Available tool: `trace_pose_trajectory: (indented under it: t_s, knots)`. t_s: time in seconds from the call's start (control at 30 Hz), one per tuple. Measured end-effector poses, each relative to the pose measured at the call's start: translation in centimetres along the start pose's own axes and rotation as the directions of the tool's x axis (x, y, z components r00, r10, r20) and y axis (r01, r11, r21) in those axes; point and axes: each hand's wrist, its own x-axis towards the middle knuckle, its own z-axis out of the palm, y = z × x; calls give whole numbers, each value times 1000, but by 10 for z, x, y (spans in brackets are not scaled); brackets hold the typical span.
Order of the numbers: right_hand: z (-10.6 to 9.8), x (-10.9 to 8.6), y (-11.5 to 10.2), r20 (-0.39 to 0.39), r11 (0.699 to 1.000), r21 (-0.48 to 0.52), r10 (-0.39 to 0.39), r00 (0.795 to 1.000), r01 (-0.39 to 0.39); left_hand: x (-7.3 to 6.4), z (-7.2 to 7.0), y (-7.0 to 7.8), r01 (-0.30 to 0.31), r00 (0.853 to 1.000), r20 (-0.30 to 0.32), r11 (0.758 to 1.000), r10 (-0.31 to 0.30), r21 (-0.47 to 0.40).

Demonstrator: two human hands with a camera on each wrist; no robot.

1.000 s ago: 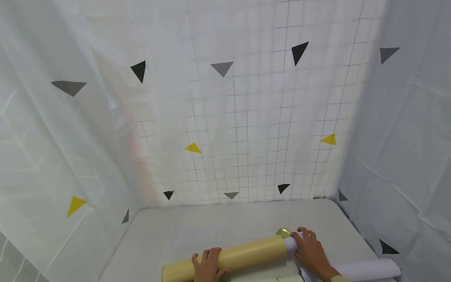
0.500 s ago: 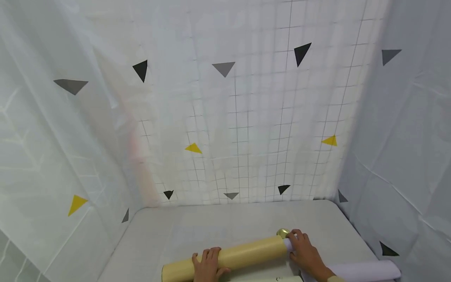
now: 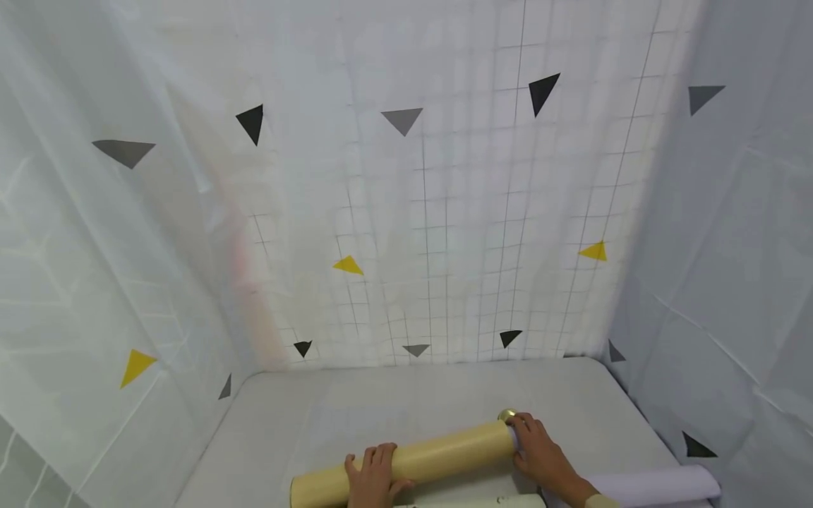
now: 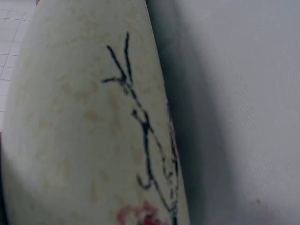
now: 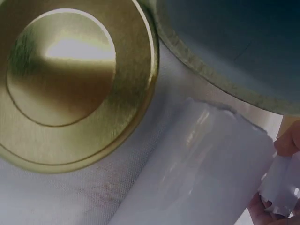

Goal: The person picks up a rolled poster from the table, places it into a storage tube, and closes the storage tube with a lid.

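Note:
A long yellow tube (image 3: 451,451) lies slanted across the front of the table in the head view. My left hand (image 3: 371,480) grips it near its left part, fingers over the top. At the tube's right end, my right hand (image 3: 540,455) holds a white roll (image 3: 514,439), mostly inside the tube with a short piece showing. In the right wrist view, fingers (image 5: 289,139) pinch that roll at the right edge. A round gold lid (image 5: 61,84) lies beside the tube's right end, partly behind the right hand in the head view.
A cream tube with a branch print (image 4: 93,117) lies in front of the yellow one; a tube's open end (image 5: 225,77) shows in the right wrist view. Another white roll (image 3: 660,485) lies at the right. Pale sheeting with triangles (image 3: 406,212) encloses the table (image 3: 381,395).
My right hand has moved left, and the white roll has slid deeper into the yellow tube. The left hand has stayed in place on the tube.

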Motion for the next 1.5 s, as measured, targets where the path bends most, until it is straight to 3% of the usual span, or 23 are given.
trace_pose_trajectory:
  t_s: [0.33,0.5,0.8,0.9,1.1,1.2,1.4,1.5]
  knots:
    - [-1,2,0,-12,996,72,-50,999,51,2,-7,0,8,999,47,998,-5,-61]
    - [0,3,2,28,993,101,-66,997,63,1,-7,0,11,998,66,998,-7,-60]
    - [1,2,2,103,979,159,-146,984,129,2,-3,1,21,999,36,999,-19,-29]
    - [5,0,4,70,972,147,-197,978,186,1,-1,2,18,999,31,1000,-18,-20]
    - [9,-2,4,-100,941,116,-306,947,317,4,0,1,33,997,70,999,-31,-32]
    - [6,-1,1,-75,950,123,-280,957,288,5,-1,2,44,996,79,999,-42,-26]
    - [5,2,-2,51,974,158,-173,984,163,3,-2,1,37,998,53,999,-36,-14]
    - [7,1,1,49,972,153,-187,981,177,2,-2,1,17,999,36,1000,-17,-7]
